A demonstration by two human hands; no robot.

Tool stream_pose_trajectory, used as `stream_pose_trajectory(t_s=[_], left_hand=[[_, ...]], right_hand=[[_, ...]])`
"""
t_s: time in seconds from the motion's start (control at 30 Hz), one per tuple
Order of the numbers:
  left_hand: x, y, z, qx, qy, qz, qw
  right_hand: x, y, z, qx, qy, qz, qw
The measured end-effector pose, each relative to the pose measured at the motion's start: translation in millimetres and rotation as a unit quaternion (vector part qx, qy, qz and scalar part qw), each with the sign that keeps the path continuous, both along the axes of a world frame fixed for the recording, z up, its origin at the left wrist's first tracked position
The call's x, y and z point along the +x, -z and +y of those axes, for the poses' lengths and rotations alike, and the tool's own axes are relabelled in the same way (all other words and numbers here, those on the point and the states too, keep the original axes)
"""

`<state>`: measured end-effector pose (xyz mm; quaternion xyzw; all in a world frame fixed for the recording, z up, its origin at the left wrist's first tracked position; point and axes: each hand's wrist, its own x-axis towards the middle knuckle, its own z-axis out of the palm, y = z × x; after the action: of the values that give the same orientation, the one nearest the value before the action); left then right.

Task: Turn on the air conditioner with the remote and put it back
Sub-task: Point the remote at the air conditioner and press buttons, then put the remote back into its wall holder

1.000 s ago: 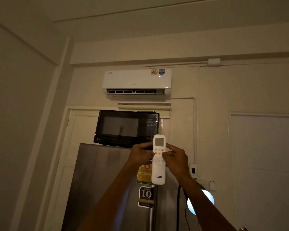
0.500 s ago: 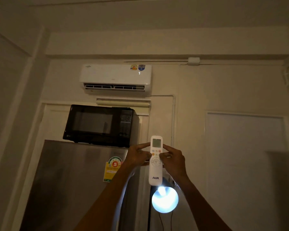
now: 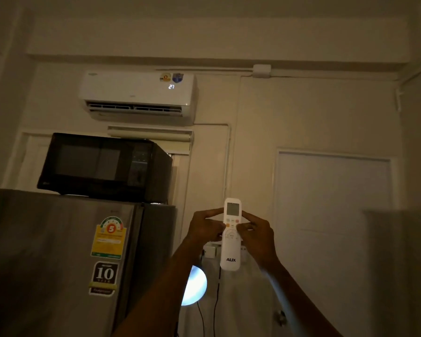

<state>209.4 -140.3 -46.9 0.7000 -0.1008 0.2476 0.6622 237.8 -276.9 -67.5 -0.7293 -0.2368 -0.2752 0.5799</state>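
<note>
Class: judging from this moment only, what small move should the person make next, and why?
Probably lower the remote to return it. The air conditioner shows a lit 27 and its flap looks open, so it seems on; both the left hand and right hand hold the remote.

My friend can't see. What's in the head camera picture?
Two hands, left hand and right hand, hold a white remote upright, below a wall air conditioner showing 27. A black microwave sits on a grey fridge.

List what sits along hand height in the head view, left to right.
Fridge → left hand → remote → right hand → door panel.
</note>
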Motion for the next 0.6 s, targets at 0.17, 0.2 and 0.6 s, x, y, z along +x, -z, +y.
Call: stream_pose_trajectory(t_s=[0.17,0.2,0.6], left_hand=[[56.7,8.1,-26.9,-0.007,0.014,0.018,1.000],[69.9,9.8,-31.3,-0.007,0.015,0.020,1.000],[257.9,15.1,-58.4,-0.041,0.016,0.038,0.998]], right_hand=[[59.1,8.5,-26.3,0.016,0.008,0.007,1.000],[72.4,10.8,-30.4,0.019,0.010,0.006,1.000],[255.3,16.0,-55.1,-0.011,0.063,-0.013,0.998]])
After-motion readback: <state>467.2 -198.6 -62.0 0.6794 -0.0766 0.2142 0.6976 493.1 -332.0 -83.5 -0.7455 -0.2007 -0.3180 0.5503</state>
